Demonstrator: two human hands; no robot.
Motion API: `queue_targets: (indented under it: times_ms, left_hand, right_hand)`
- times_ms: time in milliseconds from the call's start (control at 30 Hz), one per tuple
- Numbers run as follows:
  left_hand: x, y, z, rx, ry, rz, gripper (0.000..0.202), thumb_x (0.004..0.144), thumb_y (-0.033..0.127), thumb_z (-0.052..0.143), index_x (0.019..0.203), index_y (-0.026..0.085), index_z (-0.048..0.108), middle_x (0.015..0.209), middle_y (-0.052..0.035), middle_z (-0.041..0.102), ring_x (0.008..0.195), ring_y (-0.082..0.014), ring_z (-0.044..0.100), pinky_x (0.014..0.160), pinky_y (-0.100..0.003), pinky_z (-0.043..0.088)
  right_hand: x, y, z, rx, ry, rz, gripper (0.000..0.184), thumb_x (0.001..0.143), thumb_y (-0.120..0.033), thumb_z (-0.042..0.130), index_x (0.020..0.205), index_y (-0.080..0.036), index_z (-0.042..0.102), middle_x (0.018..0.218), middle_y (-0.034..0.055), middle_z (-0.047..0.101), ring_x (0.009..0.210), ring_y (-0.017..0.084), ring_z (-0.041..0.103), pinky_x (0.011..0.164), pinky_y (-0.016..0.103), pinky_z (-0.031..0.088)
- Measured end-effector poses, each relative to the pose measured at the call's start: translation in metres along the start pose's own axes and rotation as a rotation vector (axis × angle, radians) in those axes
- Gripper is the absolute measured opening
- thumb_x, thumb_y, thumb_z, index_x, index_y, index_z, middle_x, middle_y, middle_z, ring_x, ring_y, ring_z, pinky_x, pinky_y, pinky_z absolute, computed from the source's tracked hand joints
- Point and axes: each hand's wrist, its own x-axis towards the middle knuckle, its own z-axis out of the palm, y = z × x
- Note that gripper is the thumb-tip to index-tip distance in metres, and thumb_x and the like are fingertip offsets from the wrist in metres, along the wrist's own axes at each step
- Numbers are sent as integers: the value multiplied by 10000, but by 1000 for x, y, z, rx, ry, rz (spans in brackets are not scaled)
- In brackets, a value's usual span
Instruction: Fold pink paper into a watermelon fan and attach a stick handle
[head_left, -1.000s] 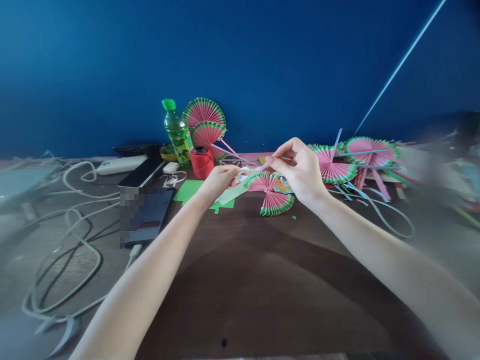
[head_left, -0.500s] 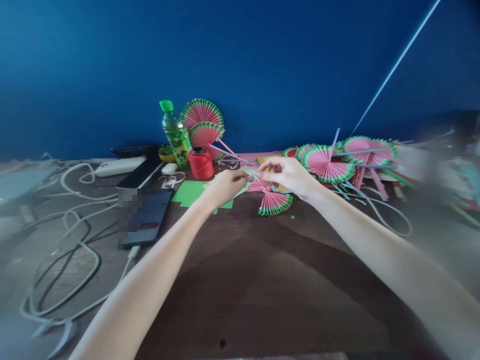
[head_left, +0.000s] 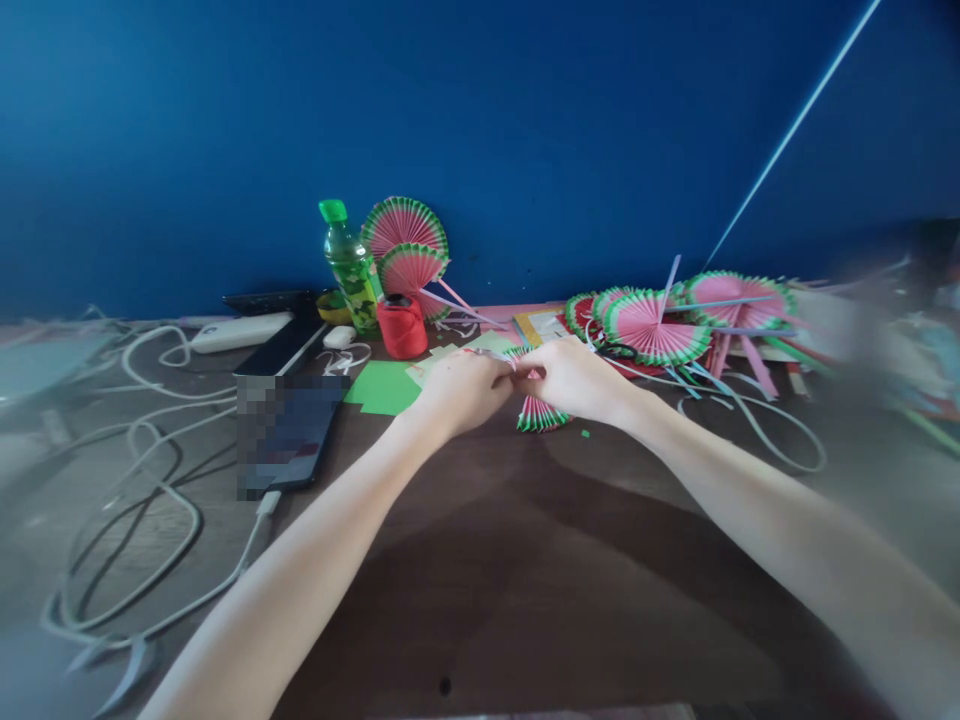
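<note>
A pleated paper fan, pink with a green edge, is at the middle of the table, partly hidden behind my hands. My left hand is closed, thumb and fingertips pinched at the fan's centre. From the other side my right hand pinches at the same spot, its fingertips against those of the left. The exact part between the fingertips is hidden. A thin pale strip shows just behind my left hand. Green paper sheets lie left of that hand.
A red spool and a green-capped bottle stand at the back left, near upright fans. More fans with paper strips are piled at right. A phone and white cables lie at left.
My hands have come together over the fan, the left moving right and the right slightly lower. More of the pile at right shows, and less of the near fan.
</note>
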Motion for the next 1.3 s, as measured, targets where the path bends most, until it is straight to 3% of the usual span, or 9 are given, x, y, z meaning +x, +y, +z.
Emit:
queue_targets:
  times_ms: [233,433,633,800,967,1300]
  left_hand:
    - [4,-17,5,-615,-71,-74,247,740,234,421,615,128,606,488,34,405,480,-74,328,477,-223,240]
    - [5,-21,5,-924,-95,-141,236,741,301,474,625,124,579,488,42,378,462,-64,300,463,-222,224]
    - [2,-18,-5,-727,-183,-32,262,806,320,434,693,139,587,541,31,435,512,-77,369,506,-219,282]
    - [-1,-14,-5,-361,-166,54,298,829,298,394,905,177,656,705,-16,613,629,-120,507,605,-237,348]
    - [-1,-12,-1,-146,-172,64,308,796,262,417,956,188,669,775,-58,660,664,-157,558,615,-256,366]
    - [-2,-9,-7,-257,-179,20,311,747,260,435,910,179,686,625,-11,581,556,-107,458,551,-234,308]
  right_hand:
    - [1,1,6,60,103,-110,248,737,-190,525,504,-129,584,444,-31,373,454,63,327,487,237,218]
    - [0,3,8,166,212,-148,216,729,-226,524,547,-130,589,450,-46,320,464,63,288,495,238,227]
    - [3,12,2,286,41,-48,241,734,-331,543,599,-141,606,468,-43,354,469,69,298,479,244,219]
    - [5,17,1,304,-122,-20,296,730,-408,553,614,-143,614,496,-39,380,491,72,307,490,240,231]
    - [7,19,2,255,-200,1,265,714,-406,574,664,-159,654,492,-48,387,485,68,295,496,235,228]
    - [5,15,0,237,-164,-2,234,723,-350,562,623,-153,640,487,-46,394,485,65,307,498,234,230]
